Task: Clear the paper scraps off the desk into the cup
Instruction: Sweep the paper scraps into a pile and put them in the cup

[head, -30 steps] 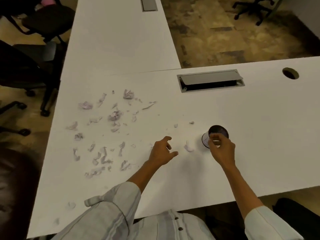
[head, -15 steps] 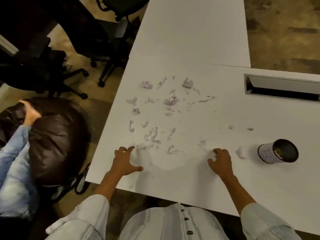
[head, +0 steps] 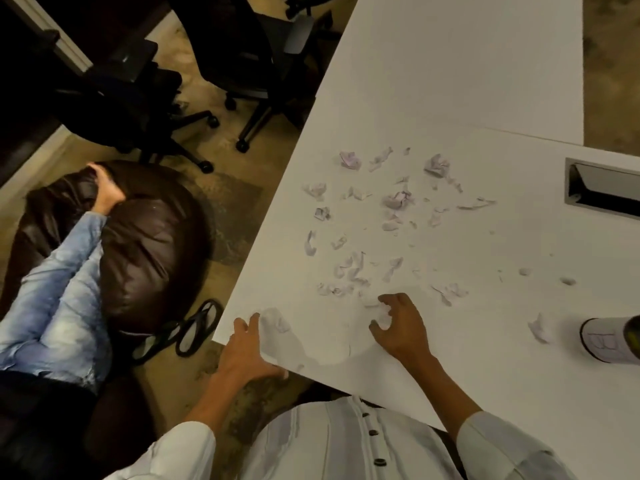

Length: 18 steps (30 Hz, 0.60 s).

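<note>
On the right of frame: white desk (head: 450,81), L-shaped, far end and right side run out of view. Grey cable tray (head: 602,188) is recessed in the top at the right edge, only its left part visible. Left of the desk, on the floor: brown leather beanbag (head: 145,244) with a second person leaning on it, only a denim sleeve (head: 59,292) and a hand visible. Dark office chairs (head: 145,98) behind it, mostly lost in shadow. A dark looped object lies on the floor by the desk corner, can't tell what it is.

Paper scraps (head: 398,202) are scattered across the desk's left portion, from crumpled wads down to specks; count not readable. One larger scrap (head: 540,329) lies just left of the cup. Cup (head: 613,342) lies on its side at the right edge, cut off by the frame, mouth mostly out of view, handwriting on the wall not legible.

Left hand (head: 249,351) rests at the desk's near corner, fingers spread flat on top, thumb over the edge, holding nothing; a pale scrap (head: 277,322) just beside its fingertips. Right hand (head: 401,327) is clawed on the desk at the near edge of the scatter, fingers curled around a white scrap (head: 382,315). Whether it actually grips the scrap, can't tell.
</note>
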Motion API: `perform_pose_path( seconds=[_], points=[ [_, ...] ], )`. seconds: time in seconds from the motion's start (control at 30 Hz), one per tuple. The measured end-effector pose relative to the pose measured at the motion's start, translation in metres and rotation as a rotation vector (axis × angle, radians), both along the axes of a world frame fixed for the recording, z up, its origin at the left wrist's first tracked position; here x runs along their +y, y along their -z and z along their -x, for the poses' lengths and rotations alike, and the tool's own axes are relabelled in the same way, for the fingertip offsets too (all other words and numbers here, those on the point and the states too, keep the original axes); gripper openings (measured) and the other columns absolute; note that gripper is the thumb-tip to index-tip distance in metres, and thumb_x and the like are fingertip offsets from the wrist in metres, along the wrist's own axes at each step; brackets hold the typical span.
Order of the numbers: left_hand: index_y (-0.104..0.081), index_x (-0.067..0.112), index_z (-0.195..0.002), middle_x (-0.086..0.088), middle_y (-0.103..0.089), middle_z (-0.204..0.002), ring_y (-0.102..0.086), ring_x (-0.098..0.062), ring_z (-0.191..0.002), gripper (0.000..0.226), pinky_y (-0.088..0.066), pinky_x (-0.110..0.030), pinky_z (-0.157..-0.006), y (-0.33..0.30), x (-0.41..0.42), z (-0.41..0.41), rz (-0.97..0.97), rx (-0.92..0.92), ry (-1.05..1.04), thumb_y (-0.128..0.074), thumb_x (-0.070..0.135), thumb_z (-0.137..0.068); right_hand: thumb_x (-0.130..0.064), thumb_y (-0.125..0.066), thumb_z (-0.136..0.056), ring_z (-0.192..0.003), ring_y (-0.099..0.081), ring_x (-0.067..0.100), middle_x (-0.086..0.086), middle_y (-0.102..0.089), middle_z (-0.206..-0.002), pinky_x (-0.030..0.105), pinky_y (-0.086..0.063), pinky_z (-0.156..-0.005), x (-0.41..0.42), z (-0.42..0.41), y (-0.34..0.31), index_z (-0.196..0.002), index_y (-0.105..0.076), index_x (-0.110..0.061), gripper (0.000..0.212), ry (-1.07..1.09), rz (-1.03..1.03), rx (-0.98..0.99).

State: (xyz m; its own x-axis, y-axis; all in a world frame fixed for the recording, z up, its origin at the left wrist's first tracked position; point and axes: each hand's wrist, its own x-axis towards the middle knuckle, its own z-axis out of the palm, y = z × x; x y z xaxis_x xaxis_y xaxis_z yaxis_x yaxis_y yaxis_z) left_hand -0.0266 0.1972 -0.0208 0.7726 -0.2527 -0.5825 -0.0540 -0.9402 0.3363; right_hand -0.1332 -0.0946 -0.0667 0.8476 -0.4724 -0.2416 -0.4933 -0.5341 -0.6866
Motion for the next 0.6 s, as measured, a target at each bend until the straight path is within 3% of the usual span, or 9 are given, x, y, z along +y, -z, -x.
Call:
perform_pose_path(
  seconds=[0.07,0.17,0.27,0.33,0.43,0.5,0.6],
  points=[
    [-0.018,0.035,-0.124,0.006,-0.03,-0.108,-0.046,-0.016,-0.098,0.117,-0.053,-0.038,-0.086,0.008,0.0,0.007,0.0,0.034,-0.003,-0.077,0.067,-0.028,-0.041,-0.077,-0.069,-0.103,-0.059,0.019,0.001,-0.055,-0.122,0.034,-0.056,-0.076,0.014,0.004,0.001,-0.125,-0.057,-0.02,0.063,-0.137,0.057,0.064],
    [-0.022,0.027,-0.124,0.005,-0.032,-0.106,-0.046,-0.016,-0.097,0.114,-0.053,-0.035,-0.083,0.025,-0.008,0.014,0.001,0.039,-0.007,-0.085,0.058,-0.034,-0.059,-0.076,-0.061,-0.098,-0.062,0.018,-0.004,-0.046,-0.13,0.033,-0.056,-0.077,0.032,0.006,0.007,-0.134,-0.046,-0.026,0.085,-0.325,0.066,0.239],
    [-0.032,0.018,-0.124,-0.003,-0.043,-0.113,-0.051,-0.024,-0.104,0.098,-0.052,-0.038,-0.085,0.041,-0.02,0.017,0.04,0.021,-0.03,-0.089,0.044,-0.048,-0.056,-0.082,-0.058,-0.091,-0.066,0.02,-0.001,-0.044,-0.131,0.033,-0.055,-0.081,0.046,0.004,0.017,-0.139,-0.038,-0.025,0.097,-0.395,0.025,0.356],
    [-0.041,0.015,-0.12,-0.005,-0.049,-0.114,-0.054,-0.024,-0.102,0.085,-0.051,-0.034,-0.086,0.049,-0.028,0.015,0.088,0.004,-0.056,-0.09,0.038,-0.054,-0.043,-0.086,-0.06,-0.086,-0.067,0.018,0.002,-0.049,-0.125,0.026,-0.053,-0.08,0.052,0.0,0.022,-0.136,-0.042,-0.021,0.091,-0.352,-0.061,0.336],
    [-0.053,0.011,-0.108,-0.007,-0.058,-0.104,-0.056,-0.019,-0.087,0.063,-0.052,-0.028,-0.082,0.056,-0.041,0.007,0.19,-0.047,-0.148,-0.089,0.032,-0.061,-0.029,-0.089,-0.063,-0.071,-0.062,0.007,0.003,-0.057,-0.11,0.0,-0.04,-0.061,0.052,-0.017,0.024,-0.128,-0.051,-0.017,0.076,-0.209,-0.171,0.267],
    [-0.057,0.011,-0.104,-0.008,-0.063,-0.099,-0.059,-0.017,-0.08,0.052,-0.056,-0.03,-0.081,0.056,-0.051,0.001,0.281,-0.064,-0.217,-0.088,0.025,-0.065,-0.024,-0.087,-0.067,-0.062,-0.054,-0.001,0.003,-0.058,-0.102,-0.002,-0.038,-0.055,0.048,-0.033,0.023,-0.124,-0.053,-0.013,0.068,-0.137,-0.179,0.222],
    [-0.056,0.014,-0.113,-0.007,-0.065,-0.104,-0.066,-0.013,-0.077,0.056,-0.059,-0.023,-0.072,0.048,-0.064,-0.011,0.476,-0.054,-0.298,-0.086,0.019,-0.067,-0.026,-0.085,-0.07,-0.066,-0.058,0.006,0.003,-0.062,-0.099,0.006,-0.043,-0.063,0.037,-0.053,0.017,-0.12,-0.058,-0.012,0.058,-0.03,-0.128,0.119]
  ],
)
